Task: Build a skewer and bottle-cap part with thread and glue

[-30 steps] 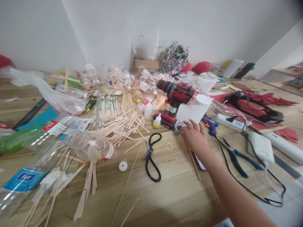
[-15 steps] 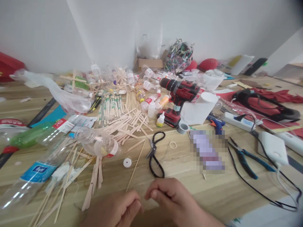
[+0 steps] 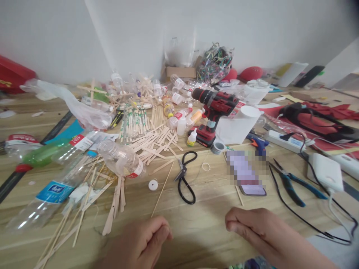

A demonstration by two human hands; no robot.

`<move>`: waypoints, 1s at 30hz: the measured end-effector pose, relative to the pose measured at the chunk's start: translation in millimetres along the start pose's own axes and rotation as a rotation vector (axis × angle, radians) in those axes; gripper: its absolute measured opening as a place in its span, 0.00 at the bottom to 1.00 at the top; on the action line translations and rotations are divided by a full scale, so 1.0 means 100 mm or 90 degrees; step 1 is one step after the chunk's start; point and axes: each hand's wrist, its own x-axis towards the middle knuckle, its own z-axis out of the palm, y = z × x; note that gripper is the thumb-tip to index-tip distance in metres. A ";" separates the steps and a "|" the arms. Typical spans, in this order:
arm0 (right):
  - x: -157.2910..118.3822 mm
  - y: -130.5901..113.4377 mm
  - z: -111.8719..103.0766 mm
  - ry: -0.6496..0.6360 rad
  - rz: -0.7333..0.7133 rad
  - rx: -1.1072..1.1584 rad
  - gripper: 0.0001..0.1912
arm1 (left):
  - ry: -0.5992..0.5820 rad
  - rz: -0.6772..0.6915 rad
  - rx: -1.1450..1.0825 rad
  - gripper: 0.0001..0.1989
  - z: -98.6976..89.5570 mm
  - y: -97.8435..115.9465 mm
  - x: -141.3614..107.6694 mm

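My left hand (image 3: 144, 241) hovers over the near edge of the table, its fingers curled and thumb pressed against them. Farther right is my right hand (image 3: 258, 226), fingertips and thumb pinched together. Whatever either hand may hold is too small or hidden to make out. A thin bamboo stick (image 3: 163, 186) lies just beyond my left hand, beside a white round cap (image 3: 153, 185) with a string on it. Black-handled scissors (image 3: 183, 172) lie open between the hands, farther back, near a small pale ring (image 3: 206, 166). Beyond my right hand rests a phone (image 3: 254, 190), its screen blurred.
Flat wooden sticks (image 3: 148, 144) and plastic bottles (image 3: 120, 158) cover the left and middle. A red drill (image 3: 215, 108) stands behind a tape roll (image 3: 217, 148). At right lie pliers (image 3: 294, 185), a glue gun (image 3: 258, 144), a power strip (image 3: 286, 140) and a charger (image 3: 324, 173) with cables.
My hands have moved apart: the right one has shifted well to the right, while the left stays near its place. The view has tilted slightly, and more of the phone shows.
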 end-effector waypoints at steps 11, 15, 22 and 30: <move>0.29 -0.25 0.23 0.182 -0.098 0.075 0.21 | 0.068 0.145 0.043 0.16 0.22 0.00 0.15; 0.68 -0.36 0.46 -0.092 -0.039 0.408 0.15 | 0.154 0.128 0.098 0.17 0.22 -0.12 0.20; 1.30 -0.08 0.52 -0.168 -0.069 0.667 0.24 | 0.357 0.061 0.196 0.15 0.22 -0.45 0.38; 1.39 0.24 0.46 0.015 -0.017 0.900 0.20 | 0.330 0.094 0.409 0.10 0.28 -0.41 0.63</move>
